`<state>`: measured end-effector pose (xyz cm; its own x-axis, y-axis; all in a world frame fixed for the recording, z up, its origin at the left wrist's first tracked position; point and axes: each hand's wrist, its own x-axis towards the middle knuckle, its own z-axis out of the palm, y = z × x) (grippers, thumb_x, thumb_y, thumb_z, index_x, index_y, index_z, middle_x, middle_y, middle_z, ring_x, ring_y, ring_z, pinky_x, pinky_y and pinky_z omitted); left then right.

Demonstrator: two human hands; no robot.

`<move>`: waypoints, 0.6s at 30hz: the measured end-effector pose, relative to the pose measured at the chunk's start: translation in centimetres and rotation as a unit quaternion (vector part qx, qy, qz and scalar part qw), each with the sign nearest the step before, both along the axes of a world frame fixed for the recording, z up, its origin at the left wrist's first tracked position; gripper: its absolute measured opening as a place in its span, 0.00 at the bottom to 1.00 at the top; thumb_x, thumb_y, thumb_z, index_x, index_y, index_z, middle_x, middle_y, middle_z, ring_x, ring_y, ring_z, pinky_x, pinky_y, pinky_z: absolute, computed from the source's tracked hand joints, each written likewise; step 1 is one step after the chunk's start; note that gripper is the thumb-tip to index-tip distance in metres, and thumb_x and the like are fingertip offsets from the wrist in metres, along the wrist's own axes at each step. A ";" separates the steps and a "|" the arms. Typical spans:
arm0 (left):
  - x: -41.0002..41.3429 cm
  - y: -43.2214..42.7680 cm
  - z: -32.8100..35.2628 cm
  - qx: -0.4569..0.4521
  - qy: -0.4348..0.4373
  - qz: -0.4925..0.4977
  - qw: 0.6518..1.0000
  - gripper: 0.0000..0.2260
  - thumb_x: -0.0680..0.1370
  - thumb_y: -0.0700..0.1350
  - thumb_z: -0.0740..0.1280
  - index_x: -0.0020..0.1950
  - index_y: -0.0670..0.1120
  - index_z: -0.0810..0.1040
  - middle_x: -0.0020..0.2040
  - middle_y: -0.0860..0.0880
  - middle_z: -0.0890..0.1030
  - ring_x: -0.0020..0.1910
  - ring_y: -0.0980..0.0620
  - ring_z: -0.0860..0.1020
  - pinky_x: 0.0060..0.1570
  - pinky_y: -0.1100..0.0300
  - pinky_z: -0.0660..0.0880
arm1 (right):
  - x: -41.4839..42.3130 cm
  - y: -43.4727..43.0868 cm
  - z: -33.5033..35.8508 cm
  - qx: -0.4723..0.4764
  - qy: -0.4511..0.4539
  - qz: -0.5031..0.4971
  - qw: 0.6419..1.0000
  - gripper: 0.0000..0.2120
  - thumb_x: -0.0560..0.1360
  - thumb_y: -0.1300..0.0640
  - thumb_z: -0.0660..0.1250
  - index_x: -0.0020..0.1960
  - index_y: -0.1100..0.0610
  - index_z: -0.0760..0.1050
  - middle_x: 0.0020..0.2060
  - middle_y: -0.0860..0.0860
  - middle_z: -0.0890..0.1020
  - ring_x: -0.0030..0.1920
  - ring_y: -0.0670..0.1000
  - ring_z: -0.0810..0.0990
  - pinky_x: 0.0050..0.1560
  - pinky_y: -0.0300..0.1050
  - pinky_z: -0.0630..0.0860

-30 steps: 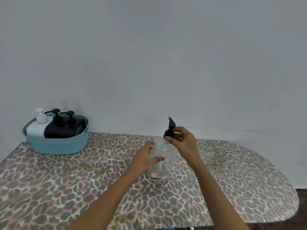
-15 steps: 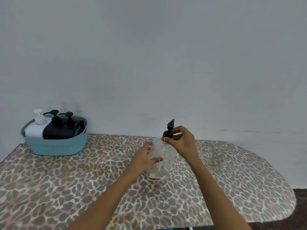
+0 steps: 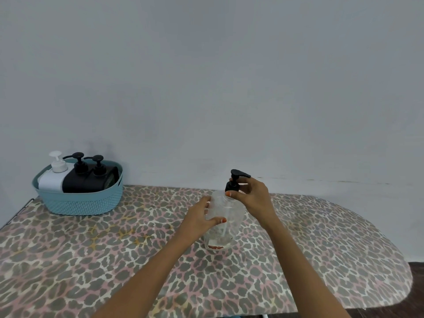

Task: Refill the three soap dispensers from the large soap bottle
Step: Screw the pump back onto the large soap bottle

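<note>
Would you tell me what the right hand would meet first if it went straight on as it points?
The black pump atop the clear bottle: the right hand points left at it and seems to pinch it.

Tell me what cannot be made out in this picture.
Head view:
- Soap level in the bottle: clear wall, partly under the left hand.
- Collar of the pump: hidden by the right hand.
- Lower bodies of the dispensers: behind the basket wall.
- Near side of the table: cut off by the bottom edge.
</note>
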<state>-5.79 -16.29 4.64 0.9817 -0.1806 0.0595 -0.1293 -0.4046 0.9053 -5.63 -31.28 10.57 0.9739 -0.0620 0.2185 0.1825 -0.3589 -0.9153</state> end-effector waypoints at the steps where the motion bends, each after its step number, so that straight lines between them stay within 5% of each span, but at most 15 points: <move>1: 0.0 0.0 0.0 -0.001 0.002 0.002 1.000 0.27 0.69 0.48 0.73 0.65 0.46 0.67 0.63 0.45 0.74 0.62 0.47 0.73 0.56 0.59 0.70 | 0.2 0.4 -0.2 -0.012 -0.015 -0.027 0.999 0.18 0.65 0.62 0.76 0.52 0.61 0.74 0.47 0.52 0.79 0.46 0.48 0.80 0.43 0.26 0.73; 5: -0.2 0.1 0.0 0.000 0.000 0.000 1.000 0.27 0.70 0.48 0.73 0.65 0.46 0.67 0.63 0.45 0.74 0.62 0.48 0.73 0.56 0.61 0.69 | 0.4 1.8 -0.9 -0.040 -0.052 -0.074 0.995 0.22 0.64 0.56 0.77 0.47 0.58 0.66 0.42 0.50 0.71 0.40 0.47 0.71 0.37 0.25 0.67; 9: -0.1 0.0 0.0 0.004 -0.002 0.003 1.000 0.28 0.69 0.49 0.73 0.66 0.46 0.67 0.63 0.45 0.74 0.62 0.47 0.73 0.56 0.60 0.69 | -0.4 0.6 -0.3 -0.043 0.018 0.046 0.998 0.24 0.72 0.57 0.70 0.64 0.56 0.64 0.56 0.45 0.70 0.57 0.43 0.70 0.57 0.33 0.66; 12: 0.0 0.0 -0.1 0.007 -0.008 0.001 1.000 0.27 0.69 0.49 0.73 0.65 0.46 0.67 0.62 0.45 0.74 0.61 0.48 0.73 0.56 0.60 0.70 | -0.8 -0.9 0.3 0.012 0.030 0.122 0.992 0.19 0.74 0.66 0.65 0.64 0.54 0.69 0.60 0.48 0.76 0.61 0.46 0.74 0.62 0.38 0.71; 14: 0.0 -0.1 -0.1 0.008 -0.010 -0.001 1.000 0.28 0.69 0.49 0.73 0.65 0.46 0.68 0.62 0.45 0.75 0.61 0.48 0.74 0.56 0.60 0.70 | -0.4 -1.0 0.1 -0.003 0.017 0.091 0.996 0.17 0.72 0.67 0.68 0.59 0.57 0.74 0.56 0.51 0.79 0.57 0.49 0.78 0.60 0.40 0.74; 18: -0.1 0.0 -0.2 0.003 -0.003 0.003 1.000 0.28 0.69 0.49 0.73 0.66 0.46 0.67 0.62 0.46 0.74 0.62 0.48 0.73 0.57 0.60 0.69 | 0.5 0.8 -0.7 -0.043 -0.043 -0.026 0.998 0.18 0.65 0.60 0.76 0.50 0.58 0.72 0.49 0.53 0.76 0.45 0.49 0.76 0.42 0.27 0.72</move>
<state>-5.84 -16.32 4.45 0.9825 -0.1745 0.0649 -0.1326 -0.4112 0.9019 -5.17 -30.50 9.89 0.9474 -0.0901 0.3071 0.2371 -0.4469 -0.8626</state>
